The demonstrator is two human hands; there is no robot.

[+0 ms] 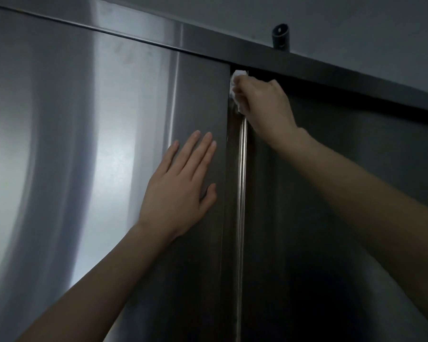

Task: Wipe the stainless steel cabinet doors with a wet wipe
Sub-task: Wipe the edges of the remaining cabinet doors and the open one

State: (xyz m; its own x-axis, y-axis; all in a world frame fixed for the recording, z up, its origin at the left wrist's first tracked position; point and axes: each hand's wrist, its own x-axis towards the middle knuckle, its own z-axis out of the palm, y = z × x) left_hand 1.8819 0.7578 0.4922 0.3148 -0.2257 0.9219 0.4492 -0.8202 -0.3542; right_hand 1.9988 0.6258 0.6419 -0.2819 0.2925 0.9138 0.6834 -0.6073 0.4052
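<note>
Up high, we wipe the door edge.
Our left hand presses flat, fingers straight, on the left cabinet door; our right hand pinches the wet wipe.

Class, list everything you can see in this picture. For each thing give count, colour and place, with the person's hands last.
cabinet doors: two, silver-grey steel, filling most of the view.
top rail: one, grey steel, above the doors.
wet wipe: one, white, at the top of the left door's edge.
fitting: one, dark grey, above the top rail.
wall: one, pale grey, upper right.
left hand: one, flat on the left door.
right hand: one, gripping the wet wipe.
</note>
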